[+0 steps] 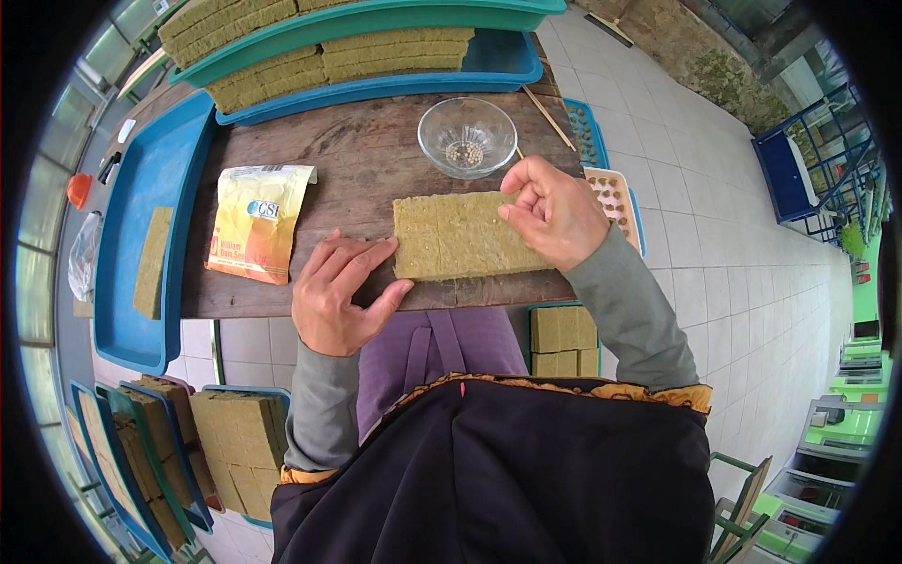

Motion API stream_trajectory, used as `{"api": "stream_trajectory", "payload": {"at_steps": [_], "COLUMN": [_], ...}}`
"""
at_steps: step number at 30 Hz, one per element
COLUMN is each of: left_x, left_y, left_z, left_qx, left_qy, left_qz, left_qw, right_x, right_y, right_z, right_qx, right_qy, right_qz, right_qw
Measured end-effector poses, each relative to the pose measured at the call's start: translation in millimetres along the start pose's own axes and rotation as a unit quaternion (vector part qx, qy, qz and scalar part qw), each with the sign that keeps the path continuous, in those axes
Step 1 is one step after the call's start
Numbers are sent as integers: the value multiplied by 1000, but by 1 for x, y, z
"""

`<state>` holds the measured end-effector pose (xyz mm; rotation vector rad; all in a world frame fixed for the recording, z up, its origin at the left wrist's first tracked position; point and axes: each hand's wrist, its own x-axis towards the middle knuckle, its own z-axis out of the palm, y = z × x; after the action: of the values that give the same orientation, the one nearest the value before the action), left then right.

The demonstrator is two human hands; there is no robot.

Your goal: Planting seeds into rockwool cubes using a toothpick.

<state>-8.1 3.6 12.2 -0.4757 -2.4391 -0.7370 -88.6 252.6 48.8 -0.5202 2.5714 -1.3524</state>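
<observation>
A flat rockwool-like slab, scored into blocks and dotted with small pale seeds, lies at the near edge of the wooden table. My left hand has its fingers spread, with index fingertip and thumb at the slab's left end. Over the slab's right part, my right hand is curled, thumb and forefinger close together. A bit of thin stick shows just beyond its knuckles; whether the hand grips it is hidden. Behind the slab stands a clear glass bowl with round pale seeds at its bottom.
A yellow-orange seed packet bearing writing lies left. Beyond it, a blue tray holds a narrow slab strip. Stacked green and blue trays with slabs line the back. Thin wooden sticks lie at the right edge.
</observation>
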Motion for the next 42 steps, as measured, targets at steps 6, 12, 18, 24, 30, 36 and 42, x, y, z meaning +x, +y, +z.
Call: {"api": "stream_trajectory", "payload": {"at_steps": [6,12,18,24,30,36,42], "left_x": [0,0,0,0,-2,0,1], "left_y": [1,0,0,0,0,1,0], "left_z": [0,0,0,0,0,-1,-1], "left_qx": [-3,-2,4,4,-12,-17,-8], "left_qy": [-2,-6,-7,-4,-17,-14,-10], "left_qz": [-2,-3,-3,0,-21,-16,-5], "left_qw": [1000,1000,1000,1000,1000,1000,1000], "right_x": [2,2,2,2,19,65,105], "right_y": [-5,-5,-1,-1,-34,-40,-42], "right_z": [2,4,2,-5,-34,-25,-4], "right_qx": [-69,-102,-57,7,-159,-330,-466], "right_qy": [13,21,14,-26,45,7,-81], "right_qz": [-28,-39,-29,2,-110,-108,-47], "right_qw": [997,994,998,1000,980,938,880]}}
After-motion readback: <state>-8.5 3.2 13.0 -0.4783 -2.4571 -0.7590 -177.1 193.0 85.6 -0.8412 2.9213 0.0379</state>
